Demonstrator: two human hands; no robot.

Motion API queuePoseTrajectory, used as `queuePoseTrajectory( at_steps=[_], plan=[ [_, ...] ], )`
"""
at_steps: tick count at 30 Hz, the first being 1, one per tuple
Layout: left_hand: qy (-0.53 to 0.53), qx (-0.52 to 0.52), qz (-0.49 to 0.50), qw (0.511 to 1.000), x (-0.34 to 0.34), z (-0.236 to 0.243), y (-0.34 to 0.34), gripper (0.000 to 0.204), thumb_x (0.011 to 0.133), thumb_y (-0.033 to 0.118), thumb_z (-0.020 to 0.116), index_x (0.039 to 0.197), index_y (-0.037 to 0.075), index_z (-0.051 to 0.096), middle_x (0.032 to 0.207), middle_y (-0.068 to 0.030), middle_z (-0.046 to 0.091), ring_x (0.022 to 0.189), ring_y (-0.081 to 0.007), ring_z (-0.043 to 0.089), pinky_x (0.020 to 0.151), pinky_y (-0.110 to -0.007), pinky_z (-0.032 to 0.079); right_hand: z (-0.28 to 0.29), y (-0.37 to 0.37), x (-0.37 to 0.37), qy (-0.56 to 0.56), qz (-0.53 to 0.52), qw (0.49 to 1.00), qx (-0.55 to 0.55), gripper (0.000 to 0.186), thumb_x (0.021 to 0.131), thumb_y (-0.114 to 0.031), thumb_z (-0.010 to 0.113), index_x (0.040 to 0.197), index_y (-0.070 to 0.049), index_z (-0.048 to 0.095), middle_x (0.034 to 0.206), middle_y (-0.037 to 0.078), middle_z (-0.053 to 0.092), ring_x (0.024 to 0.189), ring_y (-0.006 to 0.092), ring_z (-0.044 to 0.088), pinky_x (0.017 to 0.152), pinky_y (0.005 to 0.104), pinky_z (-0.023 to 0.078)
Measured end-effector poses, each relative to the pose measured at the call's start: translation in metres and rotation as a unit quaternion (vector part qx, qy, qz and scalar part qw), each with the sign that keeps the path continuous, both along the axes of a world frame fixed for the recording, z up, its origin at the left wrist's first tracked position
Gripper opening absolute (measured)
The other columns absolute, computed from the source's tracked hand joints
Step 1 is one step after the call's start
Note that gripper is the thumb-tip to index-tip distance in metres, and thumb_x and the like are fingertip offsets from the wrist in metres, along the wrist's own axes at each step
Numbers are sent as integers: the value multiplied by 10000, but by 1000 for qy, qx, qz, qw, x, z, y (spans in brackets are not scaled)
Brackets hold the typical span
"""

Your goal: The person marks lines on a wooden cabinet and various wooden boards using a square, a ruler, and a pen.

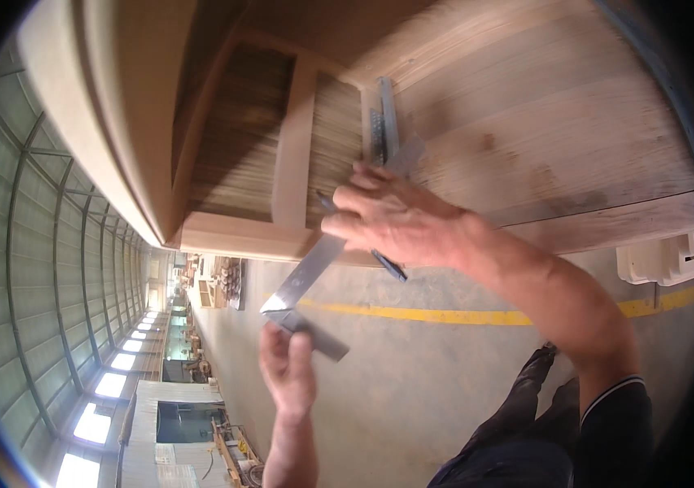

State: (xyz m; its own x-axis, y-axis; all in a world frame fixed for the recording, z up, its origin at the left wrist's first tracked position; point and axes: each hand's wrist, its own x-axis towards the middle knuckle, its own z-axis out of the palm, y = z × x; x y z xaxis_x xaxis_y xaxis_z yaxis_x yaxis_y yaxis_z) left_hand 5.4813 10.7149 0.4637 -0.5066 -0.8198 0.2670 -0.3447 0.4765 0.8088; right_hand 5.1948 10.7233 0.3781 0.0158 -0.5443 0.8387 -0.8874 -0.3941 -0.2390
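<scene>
A metal square [302, 281] lies slantwise across the front edge of a wooden cabinet [241, 241]. Thumb and fingers of my left hand [288, 366] grip it at the corner, where the short stock [322, 342] meets the long blade. My right hand [392, 213] is over the blade farther up, its fingers bent and a little blurred. A dark pen [389, 266] sticks out on both sides of that hand, seemingly held in it. Beyond the fingers, the blade's far end reaches toward a metal drawer slide [388, 114] on the wood.
Slatted openings with a wooden crosspiece [292, 154] are left of the hands. A broad wood panel [542, 122] stretches right. Below lies a grey floor with a yellow line [445, 315]. A pale plastic bin [658, 260] stands at right; stacked wood [227, 281] is farther off.
</scene>
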Motion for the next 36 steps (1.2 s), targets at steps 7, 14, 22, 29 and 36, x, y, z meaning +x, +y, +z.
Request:
queuePoseTrajectory(
  at_steps=[7,14,22,29,36],
  plan=[
    [59,-232,82,967,-67,-86,-50,264,1068,258,594,1185,33,523,881,5,558,751,-70,489,675,-236,431,-7,-51,-3,-25,-20,999,-1,325,928,-260,697,1234,-157,658,1134,56,599,1228,241,563,1211,456,359],
    [47,-333,149,930,-96,-117,-58,304,1087,234,497,1165,-58,468,1040,-163,526,903,-268,511,837,-380,461,-25,-60,7,-136,-59,985,-85,320,956,-194,671,1264,-106,676,1352,126,631,1344,297,529,1156,404,430],
    [84,-320,218,918,-121,-121,-49,251,1073,186,500,995,-36,413,969,-159,522,864,-242,512,767,-390,455,-14,-45,15,-313,32,946,-81,291,966,-149,690,1248,-82,664,1186,143,705,1101,335,667,956,432,562],
    [102,-335,206,914,-132,-116,-45,273,1074,202,505,981,-28,390,937,-135,507,839,-221,509,759,-377,461,1,-34,21,-426,127,893,-77,226,1007,-135,637,1216,-55,672,1077,146,717,968,279,683,825,402,560],
    [75,-296,242,921,-132,-115,-39,273,1077,214,501,1054,-41,408,1030,-161,502,903,-244,514,789,-389,479,7,-21,20,-485,152,856,-97,250,1041,-215,599,1118,-10,721,1011,174,720,964,320,695,830,396,552]
  ],
)
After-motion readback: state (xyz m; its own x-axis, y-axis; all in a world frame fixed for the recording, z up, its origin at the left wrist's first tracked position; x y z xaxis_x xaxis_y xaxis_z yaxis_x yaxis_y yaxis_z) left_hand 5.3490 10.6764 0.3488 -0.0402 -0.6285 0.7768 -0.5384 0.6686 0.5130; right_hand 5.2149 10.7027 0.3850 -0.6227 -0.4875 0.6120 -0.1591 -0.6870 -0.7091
